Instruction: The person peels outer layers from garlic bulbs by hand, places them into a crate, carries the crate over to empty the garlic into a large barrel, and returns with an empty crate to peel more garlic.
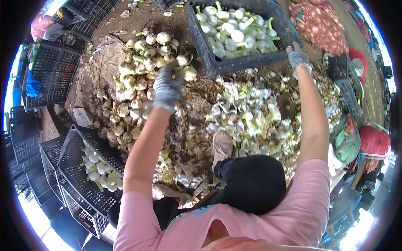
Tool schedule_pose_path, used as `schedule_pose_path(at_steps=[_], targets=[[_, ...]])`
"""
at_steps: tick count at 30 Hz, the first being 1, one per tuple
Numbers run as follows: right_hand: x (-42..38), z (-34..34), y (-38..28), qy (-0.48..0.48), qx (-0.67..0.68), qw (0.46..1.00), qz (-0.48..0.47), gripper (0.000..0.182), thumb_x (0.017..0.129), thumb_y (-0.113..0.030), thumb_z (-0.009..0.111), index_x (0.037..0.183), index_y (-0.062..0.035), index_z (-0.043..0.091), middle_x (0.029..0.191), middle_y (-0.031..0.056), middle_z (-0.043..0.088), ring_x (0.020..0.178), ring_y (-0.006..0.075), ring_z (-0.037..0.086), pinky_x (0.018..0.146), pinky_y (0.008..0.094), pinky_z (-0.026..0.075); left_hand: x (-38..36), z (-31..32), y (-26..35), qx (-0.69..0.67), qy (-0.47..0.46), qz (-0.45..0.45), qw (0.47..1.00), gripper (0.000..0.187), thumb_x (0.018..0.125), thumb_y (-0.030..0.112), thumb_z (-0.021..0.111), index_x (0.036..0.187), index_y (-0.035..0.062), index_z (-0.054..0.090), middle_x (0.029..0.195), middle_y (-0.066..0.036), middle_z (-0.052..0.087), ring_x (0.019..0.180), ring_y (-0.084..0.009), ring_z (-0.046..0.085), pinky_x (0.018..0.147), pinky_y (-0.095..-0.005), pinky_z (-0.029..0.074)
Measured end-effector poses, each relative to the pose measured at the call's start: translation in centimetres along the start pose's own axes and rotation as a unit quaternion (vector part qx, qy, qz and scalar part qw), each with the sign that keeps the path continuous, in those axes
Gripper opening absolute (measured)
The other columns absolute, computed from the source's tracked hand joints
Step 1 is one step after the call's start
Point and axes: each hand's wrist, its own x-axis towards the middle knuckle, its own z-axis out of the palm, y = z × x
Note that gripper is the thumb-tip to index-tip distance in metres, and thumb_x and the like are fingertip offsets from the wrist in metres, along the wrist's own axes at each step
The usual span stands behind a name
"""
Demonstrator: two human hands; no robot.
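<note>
My left hand [168,85], in a grey glove, is over the right side of a heap of unpeeled onions [136,79]; its fingers are blurred, and whether they hold anything is unclear. With its fingers at the right rim of a black crate [247,62], my gloved right hand [297,57] grips the edge. Peeled white onions [236,35] with short green stems fill much of that crate. Below it, loose white and green peelings [247,108] cover the ground.
At the lower left, a tilted black crate [77,167] holds white onions [102,169]. More crates [52,75] stand at the left. A net sack of reddish bulbs [320,25] lies at the upper right. Another person [46,27] is at the upper left.
</note>
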Motion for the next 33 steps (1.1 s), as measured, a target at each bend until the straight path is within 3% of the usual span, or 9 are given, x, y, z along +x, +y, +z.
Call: schedule_pose_path(at_steps=[3,7,9,10,11,18,24,26,33], targets=[[6.3,2.0,0.6,-0.001,-0.056,0.998,0.027,0.058,0.074,-0.042,0.049,0.122,-0.0106,0.04,0.126,0.0183,0.04,0.113,0.034,0.042,0.092,0.0414,0.035,4.6,6.6,0.7,-0.217,-0.025,-0.136,0.966,0.048,0.079,-0.008,0.05,0.123,0.0065,0.038,0.1,-0.007,0.053,0.087,-0.014,0.052,0.075,-0.0208,0.045],[13.2,4.0,1.7,-0.005,-0.09,0.995,0.045,0.062,0.075,-0.043,0.046,0.125,-0.0071,0.037,0.124,0.0231,0.039,0.113,0.0368,0.039,0.092,0.0416,0.033,10.5,10.9,-0.3,-0.065,0.012,-0.122,0.99,0.044,0.078,-0.006,0.049,0.119,0.0059,0.037,0.1,-0.009,0.051,0.089,-0.0181,0.051,0.075,-0.0289,0.046],[15.8,5.0,1.8,-0.085,0.049,0.994,0.057,0.064,0.076,-0.04,0.048,0.13,-0.0084,0.031,0.122,0.0211,0.043,0.112,0.0336,0.042,0.091,0.039,0.035,11.9,11.7,0.7,-0.445,0.112,-0.311,0.832,0.043,0.078,0.007,0.055,0.117,0.0052,0.037,0.113,-0.011,0.042,0.095,-0.0218,0.047,0.078,-0.0276,0.045],[16.7,5.6,1.9,-0.071,0.066,0.994,0.046,0.058,0.076,-0.036,0.047,0.126,-0.0089,0.035,0.117,0.0213,0.047,0.108,0.0344,0.046,0.088,0.0399,0.036,11.7,11.6,0.1,-0.121,0.089,-0.207,0.967,0.048,0.076,0.008,0.056,0.119,0.0059,0.036,0.114,-0.013,0.042,0.098,-0.0247,0.046,0.083,-0.0292,0.043],[17.5,6.1,1.9,-0.057,0.082,0.994,0.035,0.052,0.076,-0.031,0.045,0.123,-0.0094,0.039,0.112,0.0215,0.05,0.103,0.0353,0.049,0.085,0.0408,0.038,11.1,11.7,-0.4,0.224,0.052,-0.092,0.969,0.052,0.074,0.009,0.057,0.121,0.0066,0.035,0.116,-0.015,0.041,0.101,-0.0276,0.046,0.087,-0.0309,0.04],[24.0,5.3,14.1,-0.334,0.313,0.881,0.118,0.029,0.08,-0.034,0.046,0.089,-0.0098,0.059,0.085,0.0017,0.055,0.081,0.0163,0.047,0.075,0.0284,0.035,10.3,8.5,-1.5,0.185,0.1,-0.048,0.976,0.048,0.066,0.003,0.059,0.112,0.0048,0.043,0.103,-0.017,0.047,0.094,-0.031,0.048,0.082,-0.0351,0.041],[7.1,-11.1,1.0,-0.288,0.494,0.8,0.18,0.026,0.084,-0.021,0.048,0.102,-0.0039,0.054,0.088,0.0004,0.056,0.086,0.0129,0.05,0.084,0.0285,0.037,11.7,-1.4,-1.1,0.19,-0.009,-0.163,0.968,0.03,0.065,0.011,0.057,0.094,0.0049,0.057,0.085,-0.017,0.06,0.082,-0.0311,0.057,0.071,-0.0378,0.045],[5.0,-12.6,2.6,-0.241,0.383,0.879,0.151,0.027,0.084,-0.021,0.049,0.104,-0.0038,0.053,0.09,0.0029,0.055,0.086,0.0142,0.05,0.081,0.0286,0.039,11.9,-3.3,-0.9,0.15,-0.05,-0.234,0.959,0.031,0.065,0.013,0.057,0.095,0.0058,0.057,0.086,-0.016,0.06,0.082,-0.0294,0.058,0.069,-0.0362,0.045],[-5.5,-20.7,-3.0,-0.139,0.38,0.908,0.11,0.027,0.082,-0.022,0.051,0.102,-0.0037,0.053,0.088,0.0028,0.055,0.083,0.0135,0.051,0.078,0.0273,0.04,-1.3,-6.3,1.3,0.058,0.117,-0.182,0.975,0.022,0.066,0.01,0.058,0.088,0.0038,0.059,0.079,-0.019,0.059,0.069,-0.0298,0.054,0.067,-0.0341,0.044]])
